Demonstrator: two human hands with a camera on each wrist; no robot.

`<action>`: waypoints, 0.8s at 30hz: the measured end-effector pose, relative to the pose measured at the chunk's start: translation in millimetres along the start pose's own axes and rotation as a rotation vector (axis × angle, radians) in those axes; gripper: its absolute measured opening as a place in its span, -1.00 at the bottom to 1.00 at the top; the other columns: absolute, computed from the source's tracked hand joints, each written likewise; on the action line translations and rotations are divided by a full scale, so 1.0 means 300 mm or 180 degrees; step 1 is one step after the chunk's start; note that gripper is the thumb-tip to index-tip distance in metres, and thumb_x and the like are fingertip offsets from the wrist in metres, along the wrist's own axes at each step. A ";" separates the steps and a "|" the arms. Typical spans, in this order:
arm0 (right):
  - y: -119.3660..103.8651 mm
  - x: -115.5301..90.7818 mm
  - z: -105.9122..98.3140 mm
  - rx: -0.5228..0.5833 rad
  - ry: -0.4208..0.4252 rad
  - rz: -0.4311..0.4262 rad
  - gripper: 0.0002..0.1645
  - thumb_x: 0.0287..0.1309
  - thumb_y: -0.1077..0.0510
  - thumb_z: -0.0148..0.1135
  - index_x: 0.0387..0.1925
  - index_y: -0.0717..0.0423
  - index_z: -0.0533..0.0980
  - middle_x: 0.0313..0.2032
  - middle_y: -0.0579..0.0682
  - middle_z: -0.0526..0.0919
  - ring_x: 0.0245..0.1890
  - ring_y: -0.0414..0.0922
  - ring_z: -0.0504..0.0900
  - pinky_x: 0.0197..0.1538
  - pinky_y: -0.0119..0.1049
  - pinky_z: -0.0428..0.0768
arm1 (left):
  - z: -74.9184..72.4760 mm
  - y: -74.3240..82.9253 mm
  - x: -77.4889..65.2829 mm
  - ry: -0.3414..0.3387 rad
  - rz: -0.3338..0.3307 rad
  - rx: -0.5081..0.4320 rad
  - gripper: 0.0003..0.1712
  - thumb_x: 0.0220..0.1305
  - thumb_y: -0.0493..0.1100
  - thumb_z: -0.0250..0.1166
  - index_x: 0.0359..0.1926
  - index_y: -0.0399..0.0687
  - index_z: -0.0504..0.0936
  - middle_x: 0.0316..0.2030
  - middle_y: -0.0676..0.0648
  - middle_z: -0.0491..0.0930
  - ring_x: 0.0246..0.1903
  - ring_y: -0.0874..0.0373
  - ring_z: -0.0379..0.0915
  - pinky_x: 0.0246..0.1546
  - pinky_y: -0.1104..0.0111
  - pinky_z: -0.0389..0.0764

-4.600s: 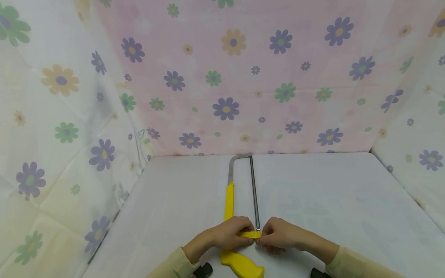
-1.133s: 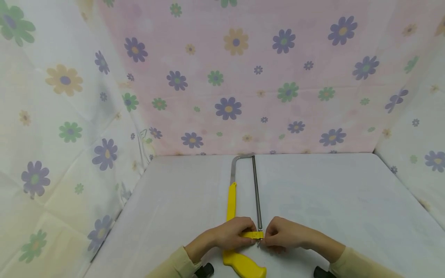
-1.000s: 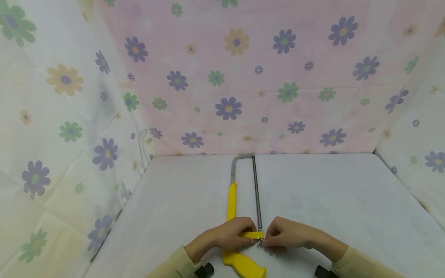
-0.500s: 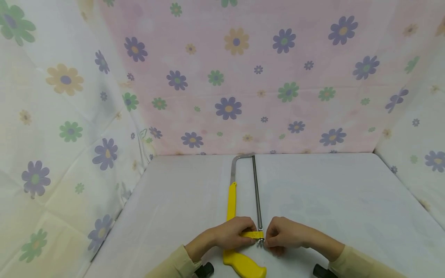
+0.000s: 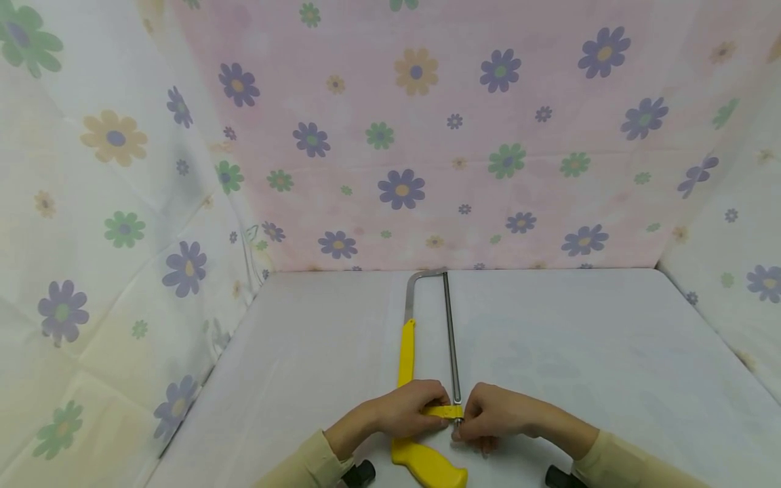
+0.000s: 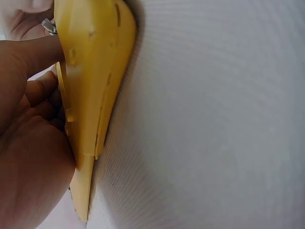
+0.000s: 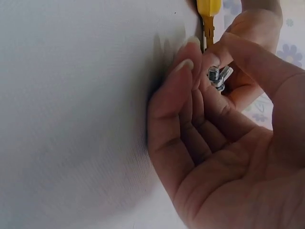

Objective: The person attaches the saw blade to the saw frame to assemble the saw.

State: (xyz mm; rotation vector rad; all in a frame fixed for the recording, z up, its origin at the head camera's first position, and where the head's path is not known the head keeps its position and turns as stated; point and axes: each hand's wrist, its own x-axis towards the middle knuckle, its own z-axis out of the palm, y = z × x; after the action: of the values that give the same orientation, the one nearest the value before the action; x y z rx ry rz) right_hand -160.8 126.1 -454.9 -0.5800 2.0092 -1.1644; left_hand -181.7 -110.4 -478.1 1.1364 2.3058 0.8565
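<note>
A hacksaw [image 5: 405,356] with a yellow body and grey metal bow lies on the white table, its handle [image 5: 430,464] towards me. Its dark blade [image 5: 452,339] runs along the right side. My left hand [image 5: 407,408] grips the yellow crosspiece [image 5: 444,411] near the blade's lower end. At that end sits a shiny metal wing nut [image 7: 220,76], which the thumb and forefinger of my right hand [image 5: 503,415] pinch. The other right fingers curl close to the tabletop. In the left wrist view the yellow handle [image 6: 93,81] hides part of the left fingers.
White cloth covers the table [image 5: 579,352]. A pink flowered curtain [image 5: 457,135] stands at its back edge, close to the saw's far tip. White flowered sheets [image 5: 152,271] hang at both sides. Dark wrist devices [image 5: 358,473] show under the sleeves.
My right fingers were just beside the wing nut, which stood exposed; now they have shifted left and towards me onto it. The left hand and saw stay put.
</note>
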 end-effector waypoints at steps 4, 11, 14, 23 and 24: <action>-0.005 0.004 0.010 -0.0080 0.0167 0.0120 -0.48 0.28 -0.09 0.38 -0.62 0.24 0.65 -0.74 -0.07 0.57 -0.75 -0.22 0.49 -0.62 -0.42 0.43 | 0.005 -0.011 0.006 0.0002 -0.0027 -0.0070 -0.83 0.47 -0.05 0.29 -0.04 0.04 0.58 -0.20 0.18 0.54 -0.25 0.41 0.35 -0.15 0.54 0.46; -0.017 0.011 0.022 -0.0102 0.0319 0.0242 -0.54 0.26 0.02 0.36 -0.64 0.26 0.64 -0.74 -0.07 0.56 -0.77 -0.22 0.46 -0.65 -0.46 0.39 | -0.004 0.004 0.003 -0.0032 -0.0033 -0.0032 -0.85 0.48 -0.08 0.28 -0.04 0.02 0.57 -0.22 0.21 0.50 -0.25 0.42 0.35 -0.13 0.54 0.47; -0.021 0.010 0.018 -0.0038 0.0259 0.0232 -0.56 0.27 0.05 0.34 -0.62 0.30 0.64 -0.73 -0.07 0.56 -0.76 -0.23 0.45 -0.64 -0.45 0.39 | -0.013 0.021 0.002 -0.0026 -0.0086 -0.0049 -0.87 0.45 -0.15 0.30 -0.05 -0.02 0.59 -0.22 0.17 0.52 -0.27 0.40 0.34 -0.17 0.54 0.44; -0.019 0.002 0.010 0.0020 0.0389 0.0296 -0.66 0.22 0.06 0.41 -0.52 0.23 0.61 -0.68 -0.07 0.52 -0.71 -0.21 0.39 -0.59 -0.41 0.36 | -0.006 0.013 -0.001 -0.0026 -0.0021 -0.0031 -0.87 0.48 -0.13 0.27 -0.03 -0.01 0.58 -0.21 0.18 0.51 -0.26 0.39 0.35 -0.19 0.52 0.44; -0.019 0.001 0.010 0.0037 0.0402 0.0283 -0.67 0.21 0.06 0.42 -0.51 0.22 0.61 -0.68 -0.08 0.52 -0.71 -0.21 0.39 -0.59 -0.41 0.35 | -0.007 0.011 -0.001 -0.0031 -0.0011 -0.0046 -0.88 0.48 -0.14 0.26 -0.03 -0.01 0.58 -0.21 0.18 0.51 -0.25 0.39 0.35 -0.17 0.52 0.45</action>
State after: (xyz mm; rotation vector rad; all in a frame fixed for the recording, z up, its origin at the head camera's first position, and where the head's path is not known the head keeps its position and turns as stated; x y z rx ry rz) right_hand -158.7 121.4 -451.0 -0.4158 2.1106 -1.1836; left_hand -180.9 -109.7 -474.2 1.1279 2.2894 0.8630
